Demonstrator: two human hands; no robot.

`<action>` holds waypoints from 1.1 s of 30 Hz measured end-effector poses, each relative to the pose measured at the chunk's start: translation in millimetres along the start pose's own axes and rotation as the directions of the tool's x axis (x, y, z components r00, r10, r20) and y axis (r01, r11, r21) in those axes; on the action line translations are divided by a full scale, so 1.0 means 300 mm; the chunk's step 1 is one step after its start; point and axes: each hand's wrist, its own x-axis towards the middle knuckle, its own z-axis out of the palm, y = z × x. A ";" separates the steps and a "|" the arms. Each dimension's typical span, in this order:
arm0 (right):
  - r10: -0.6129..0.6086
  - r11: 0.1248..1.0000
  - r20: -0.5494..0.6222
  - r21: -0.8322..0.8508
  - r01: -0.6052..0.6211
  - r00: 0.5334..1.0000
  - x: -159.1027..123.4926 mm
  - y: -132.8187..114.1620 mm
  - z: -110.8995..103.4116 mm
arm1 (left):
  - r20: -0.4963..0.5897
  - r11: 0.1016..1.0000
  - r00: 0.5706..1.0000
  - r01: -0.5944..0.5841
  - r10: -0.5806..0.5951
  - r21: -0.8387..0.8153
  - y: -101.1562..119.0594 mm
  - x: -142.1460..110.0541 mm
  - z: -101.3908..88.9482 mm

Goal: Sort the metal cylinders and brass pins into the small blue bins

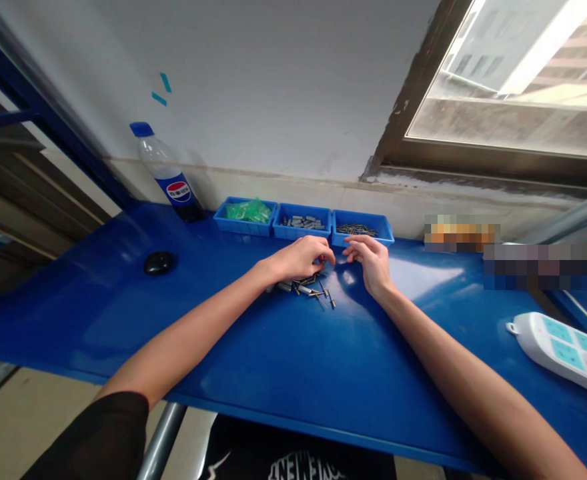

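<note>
My left hand (304,258) is curled over a small pile of loose metal pieces (304,290) on the blue table, its fingertips bent down and pinched. The pile mixes silvery cylinders with thin, pin-like pieces, and my left hand covers part of it. Just to the right, my right hand (369,259) has its thumb and fingertips drawn together in front of the right bin. Whatever either hand pinches is too small to make out. Three blue bins stand behind: a left bin (246,227), a middle bin (301,233) and a right bin (386,233).
The left bin has a green plastic bag (248,211), the middle one grey cylinders (303,222), the right one thin metal pins (357,230). A Pepsi bottle (171,180), a black mouse-like object (158,263) and a white power strip (563,347) also stand on the table (253,373).
</note>
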 end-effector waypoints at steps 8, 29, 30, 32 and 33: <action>0.002 1.000 0.004 -0.001 -0.002 1.000 0.000 0.001 -0.003 | -0.072 0.928 0.987 0.111 -0.146 -0.357 0.023 0.010 -0.026; 0.026 0.999 -0.004 0.029 -0.026 1.000 0.003 0.003 -0.003 | -0.296 0.808 0.835 0.262 -0.464 -0.528 -0.036 0.009 -0.089; 0.026 0.999 -0.004 0.031 -0.026 1.000 0.002 0.003 -0.004 | -0.337 0.800 0.807 0.254 -0.485 -0.544 -0.041 0.010 -0.088; 0.027 0.999 -0.005 0.033 -0.027 1.000 0.002 0.001 -0.004 | -0.409 0.801 0.761 0.234 -0.504 -0.551 -0.045 0.011 -0.089; 0.027 0.999 -0.005 0.033 -0.027 1.000 0.002 0.001 -0.004 | -0.430 0.813 0.754 0.231 -0.496 -0.534 -0.044 0.010 -0.092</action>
